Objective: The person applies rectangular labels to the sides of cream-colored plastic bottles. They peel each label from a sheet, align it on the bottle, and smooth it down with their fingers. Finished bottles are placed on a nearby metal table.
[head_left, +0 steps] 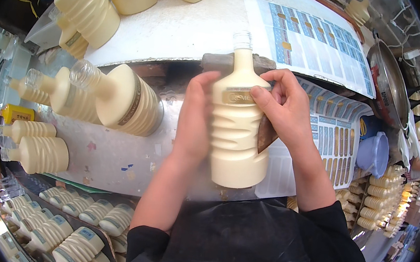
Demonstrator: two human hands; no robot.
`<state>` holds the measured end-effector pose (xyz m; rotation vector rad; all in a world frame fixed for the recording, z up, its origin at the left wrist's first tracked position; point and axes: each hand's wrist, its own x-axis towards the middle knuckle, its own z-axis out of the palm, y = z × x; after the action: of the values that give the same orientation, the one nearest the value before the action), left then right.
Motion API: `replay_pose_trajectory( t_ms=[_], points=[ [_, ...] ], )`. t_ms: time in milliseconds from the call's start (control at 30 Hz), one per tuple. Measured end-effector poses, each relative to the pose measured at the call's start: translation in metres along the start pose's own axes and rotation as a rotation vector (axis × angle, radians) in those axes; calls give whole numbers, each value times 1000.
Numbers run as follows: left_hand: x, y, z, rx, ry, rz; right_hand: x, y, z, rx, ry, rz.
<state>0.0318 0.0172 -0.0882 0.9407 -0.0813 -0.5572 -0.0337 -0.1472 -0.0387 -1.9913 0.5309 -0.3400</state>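
Bottle [237,160] sits at the centre of the frame, neck toward the top, a gold label [238,97] on its upper front. The main risk looks to be the label: the right thumb presses at its right end only, so uneven pressure could skew it, or trap a bubble or crease toward the left end. The ridges just below could lift its lower edge if it sits too low. A corner of the brown piece [268,135] hangs close by the bottle's right side and could scuff it if the wrist turns. The bottle might also roll or slip, since the left hand [194,116] shows no firm clamp on it. A grey block [215,62] shows on both sides of the neck; whether it bears any weight, I cannot tell.

The left hand, blurred, stands along the bottle's left side, loosely cupped with fingers toward the top of the frame, gripping nothing that shows; contact is unclear. The right hand [292,109] comes in from the lower right, wrist bent inward, index finger arched by the shoulder, thumb reaching left, while the other fingers curl under the palm and pinch the piece. Both forearms [164,188] slant inward from the lower edge.
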Motion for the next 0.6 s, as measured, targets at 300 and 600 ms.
replay_pose_trajectory(
  t_ms=[300, 600],
  points=[
    [5, -15, -2, 542, 28, 235, -1, 3, 1, -29, -6, -54],
    [6, 7, 9, 734, 55, 151, -2, 2, 1, -28, 19, 1]
  ],
)
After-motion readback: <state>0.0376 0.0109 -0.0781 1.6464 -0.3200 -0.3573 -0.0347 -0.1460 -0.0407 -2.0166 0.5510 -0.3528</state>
